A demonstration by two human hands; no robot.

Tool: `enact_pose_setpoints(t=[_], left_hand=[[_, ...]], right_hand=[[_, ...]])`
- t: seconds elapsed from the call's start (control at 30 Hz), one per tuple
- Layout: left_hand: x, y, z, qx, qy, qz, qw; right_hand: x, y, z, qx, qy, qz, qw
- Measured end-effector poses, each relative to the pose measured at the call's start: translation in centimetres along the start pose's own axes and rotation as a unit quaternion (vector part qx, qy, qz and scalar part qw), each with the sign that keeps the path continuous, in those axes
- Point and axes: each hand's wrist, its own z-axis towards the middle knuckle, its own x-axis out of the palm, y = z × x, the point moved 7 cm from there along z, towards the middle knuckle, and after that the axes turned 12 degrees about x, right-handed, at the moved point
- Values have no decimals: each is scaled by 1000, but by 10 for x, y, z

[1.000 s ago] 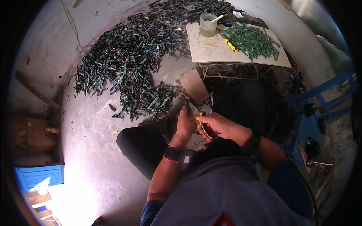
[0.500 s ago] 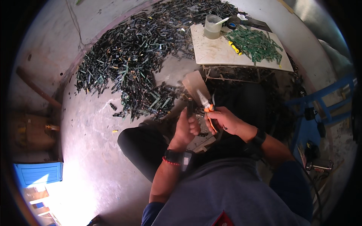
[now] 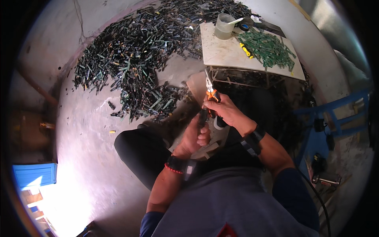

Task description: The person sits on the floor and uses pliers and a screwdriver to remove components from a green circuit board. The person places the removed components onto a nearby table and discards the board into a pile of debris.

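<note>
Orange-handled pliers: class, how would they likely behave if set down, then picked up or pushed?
The pliers would probably feel stiff and heavy for their size, as the nose shines like metal. That smooth-looking nose might be slippery; the orange-and-black handles probably grip better. Tapered rather than round, they seem unlikely to roll.

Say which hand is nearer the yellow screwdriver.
Right: the right hand, gripping orange-handled pliers, is pictured below-left of the screwdriver; the left hand is lower, farther left.
</note>
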Motion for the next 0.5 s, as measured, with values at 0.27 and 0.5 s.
enact_pose_setpoints(t=[0.27, 0.5], left_hand=[[-13, -5, -6, 25, -54, 40, 997], [-20, -13, -6, 76, -92, 8, 993]], right_hand=[[21, 5, -5, -13, 6, 6, 1000], [30, 10, -4, -37, -7, -21, 999]])
